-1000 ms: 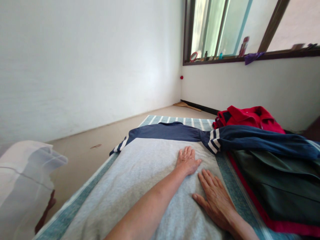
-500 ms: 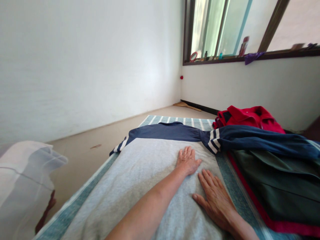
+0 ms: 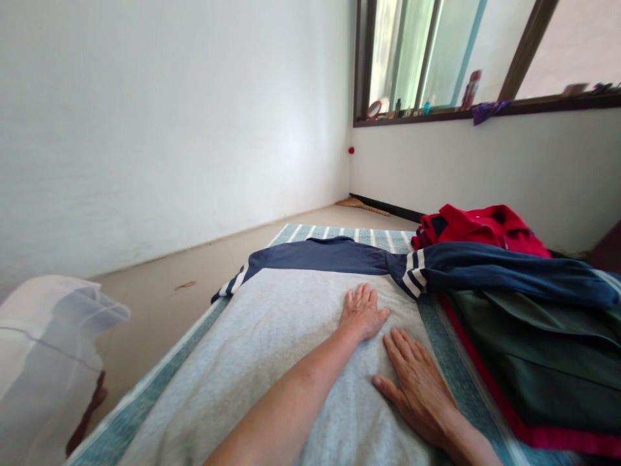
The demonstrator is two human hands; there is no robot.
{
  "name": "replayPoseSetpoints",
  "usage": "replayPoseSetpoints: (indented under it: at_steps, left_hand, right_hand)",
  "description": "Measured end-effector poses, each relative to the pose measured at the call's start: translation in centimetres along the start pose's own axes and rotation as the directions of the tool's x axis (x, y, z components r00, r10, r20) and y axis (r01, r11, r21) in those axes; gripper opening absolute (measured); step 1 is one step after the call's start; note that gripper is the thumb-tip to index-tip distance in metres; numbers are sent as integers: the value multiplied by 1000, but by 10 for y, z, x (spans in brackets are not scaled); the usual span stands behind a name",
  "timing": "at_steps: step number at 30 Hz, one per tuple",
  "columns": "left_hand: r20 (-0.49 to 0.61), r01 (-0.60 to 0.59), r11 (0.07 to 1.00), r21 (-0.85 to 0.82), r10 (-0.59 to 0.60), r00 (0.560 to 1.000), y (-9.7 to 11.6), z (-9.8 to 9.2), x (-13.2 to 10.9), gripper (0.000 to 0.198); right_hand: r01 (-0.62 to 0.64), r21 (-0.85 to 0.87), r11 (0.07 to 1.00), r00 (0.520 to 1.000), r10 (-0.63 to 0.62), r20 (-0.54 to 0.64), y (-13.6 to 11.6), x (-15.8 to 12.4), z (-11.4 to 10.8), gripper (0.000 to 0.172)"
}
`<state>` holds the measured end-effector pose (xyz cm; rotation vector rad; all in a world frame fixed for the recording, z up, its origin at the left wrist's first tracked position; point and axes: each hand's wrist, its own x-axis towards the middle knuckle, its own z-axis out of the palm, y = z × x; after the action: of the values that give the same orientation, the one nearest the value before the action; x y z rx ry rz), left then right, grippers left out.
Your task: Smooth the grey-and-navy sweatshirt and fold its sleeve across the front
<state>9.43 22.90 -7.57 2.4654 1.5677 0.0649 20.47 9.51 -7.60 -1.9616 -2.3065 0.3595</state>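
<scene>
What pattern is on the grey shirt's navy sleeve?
The navy shirt sleeve has white stripes, best seen in the head view.

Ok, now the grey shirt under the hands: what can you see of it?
The grey-and-navy shirt has a grey knit-looking body, navy yoke and collar, and white-striped navy sleeves. It lies flat on a striped teal mat, collar farthest. The left hand and right hand rest on it; one sleeve crosses a dark green garment.

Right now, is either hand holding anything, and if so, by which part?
Nothing is gripped: the left hand and right hand lie flat and open on the grey shirt.
</scene>
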Motion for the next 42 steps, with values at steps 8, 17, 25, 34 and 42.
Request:
replayPoseSetpoints:
  at_steps: [8, 17, 25, 34, 42]
  left_hand:
    - [-20, -2, 1000, 1, 2, 1000, 0, 1, -1, 71]
    - [-11, -1, 1000, -11, 0, 1000, 1, -3, -2, 70]
    - [0, -3, 1000, -1, 3, 1000, 1, -2, -2, 70]
    - [-28, -1, 1000, -5, 1, 1000, 0, 0, -1, 71]
    - [-22, -1, 1000, -5, 1, 1000, -1, 0, 0, 70]
  right_hand:
    - [-6, 12, 1000, 1000, 5, 14, -1, 0, -1, 76]
    - [-14, 4, 1000, 999, 14, 34, -2, 0, -4, 75]
    - [-8, 4, 1000, 1000, 8, 8, 0, 0, -1, 76]
    - [-11, 14, 1000, 1000, 10, 18, -2, 0, -3, 75]
    - [-14, 18, 1000, 1000, 14, 6, -2, 0, -3, 76]
